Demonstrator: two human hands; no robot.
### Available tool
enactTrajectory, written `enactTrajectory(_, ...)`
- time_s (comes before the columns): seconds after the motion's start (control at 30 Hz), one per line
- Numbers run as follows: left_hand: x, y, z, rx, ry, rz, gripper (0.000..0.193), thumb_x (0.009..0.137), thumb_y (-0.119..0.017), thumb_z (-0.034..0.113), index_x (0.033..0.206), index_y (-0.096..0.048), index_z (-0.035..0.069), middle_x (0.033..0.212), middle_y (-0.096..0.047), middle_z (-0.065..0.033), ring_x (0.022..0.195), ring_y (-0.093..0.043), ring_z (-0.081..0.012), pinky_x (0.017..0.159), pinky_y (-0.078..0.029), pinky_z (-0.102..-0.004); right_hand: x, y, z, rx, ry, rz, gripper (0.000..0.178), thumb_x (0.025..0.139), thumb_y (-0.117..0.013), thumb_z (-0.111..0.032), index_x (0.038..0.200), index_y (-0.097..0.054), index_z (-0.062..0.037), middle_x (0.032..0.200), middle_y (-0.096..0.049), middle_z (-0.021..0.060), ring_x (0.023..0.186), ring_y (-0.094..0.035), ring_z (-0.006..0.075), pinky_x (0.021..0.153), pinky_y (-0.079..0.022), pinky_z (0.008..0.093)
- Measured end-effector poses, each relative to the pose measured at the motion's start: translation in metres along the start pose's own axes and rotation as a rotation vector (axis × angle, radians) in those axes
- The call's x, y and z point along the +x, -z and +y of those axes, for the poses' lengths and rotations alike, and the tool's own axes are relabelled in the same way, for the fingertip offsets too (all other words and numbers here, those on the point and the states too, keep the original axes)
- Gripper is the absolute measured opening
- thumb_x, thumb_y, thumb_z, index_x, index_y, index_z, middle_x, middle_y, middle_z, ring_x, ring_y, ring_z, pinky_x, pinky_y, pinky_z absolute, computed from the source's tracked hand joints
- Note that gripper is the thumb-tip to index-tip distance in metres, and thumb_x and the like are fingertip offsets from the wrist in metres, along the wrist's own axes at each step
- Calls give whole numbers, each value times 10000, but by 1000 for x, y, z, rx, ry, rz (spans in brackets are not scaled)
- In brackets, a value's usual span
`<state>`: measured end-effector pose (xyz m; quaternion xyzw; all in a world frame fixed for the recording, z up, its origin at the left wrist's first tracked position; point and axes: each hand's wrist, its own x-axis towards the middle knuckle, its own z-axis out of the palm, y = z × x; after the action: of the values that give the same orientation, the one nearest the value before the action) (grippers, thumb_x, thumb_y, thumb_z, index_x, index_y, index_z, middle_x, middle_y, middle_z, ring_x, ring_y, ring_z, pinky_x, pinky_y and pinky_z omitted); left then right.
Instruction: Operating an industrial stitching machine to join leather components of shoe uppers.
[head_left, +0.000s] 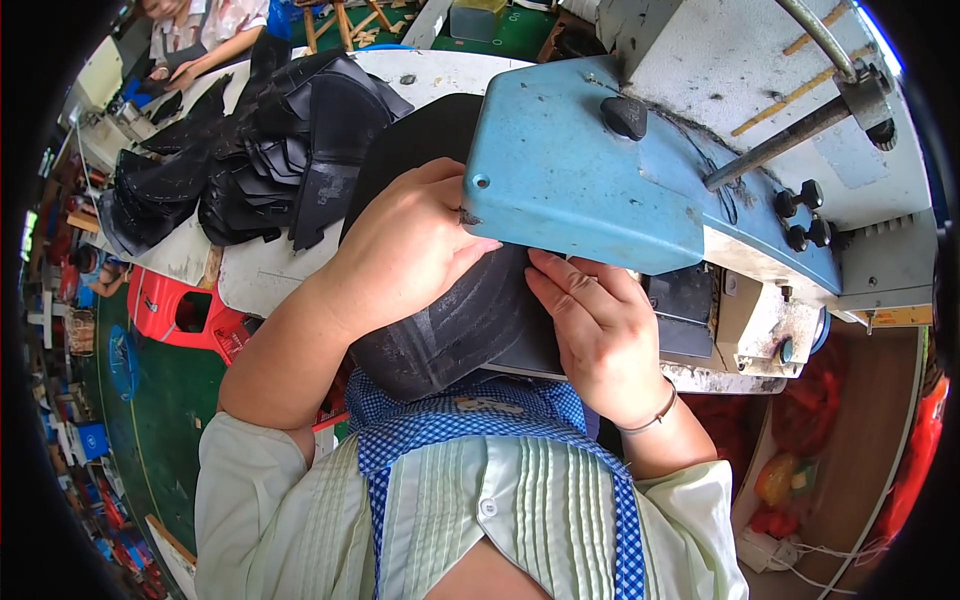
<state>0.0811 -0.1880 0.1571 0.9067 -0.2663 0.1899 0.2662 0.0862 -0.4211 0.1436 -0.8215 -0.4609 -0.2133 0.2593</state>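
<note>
Sheet (455,325), black and curved, is touched by left hand (412,240) and right hand (602,335), both half-curled; firm grip cannot be told.

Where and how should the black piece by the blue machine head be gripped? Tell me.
Probably best pinched at the near left end of the black piece, coming from the checked apron side. That end sticks out toward the apron, clear of the blue machine head, and looks bendable. Farther in, the left hand and right hand leave less room.
</note>
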Motion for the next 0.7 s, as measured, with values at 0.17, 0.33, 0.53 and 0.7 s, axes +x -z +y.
enactTrajectory(0.17, 0, 5, 1, 23, 57, -52, 186, 782, -787, 120, 950, -743, 54, 954, -685, -107, 963, -645, -327, 833, -566, -427, -2, 0, 2, -20, 12, -43, 345, 731, -670, -42, 1059, -749, 29, 1168, -721, 140, 1057, -668, 287, 899, -555, 403)
enactTrajectory(0.33, -1, 17, 1, 0, 28, -163, 297, 772, -814, 178, 1032, -749, 51, 1091, -679, -129, 1120, -607, -355, 974, -522, -443, -2, 1, 1, -21, 7, -43, 347, 728, -669, -43, 1058, -751, 25, 1170, -720, 137, 1059, -668, 286, 902, -554, 403)
enactTrajectory(0.53, -5, 21, -1, -14, -34, -191, 428, 769, -833, 244, 1141, -720, 66, 1213, -635, -128, 1187, -577, -374, 1007, -502, -461, -3, 1, 1, -21, 9, -44, 357, 722, -666, -45, 1062, -747, 26, 1173, -718, 137, 1064, -666, 284, 901, -552, 400)
enactTrajectory(0.7, -8, 23, -2, 11, -14, -215, 456, 788, -826, 310, 1162, -717, 72, 1268, -619, -138, 1254, -545, -372, 1049, -460, -472, 0, 1, -3, 20, -19, -24, 383, 657, -695, 54, 1035, -752, 31, 1150, -730, 146, 979, -673, 292, 872, -543, 407)
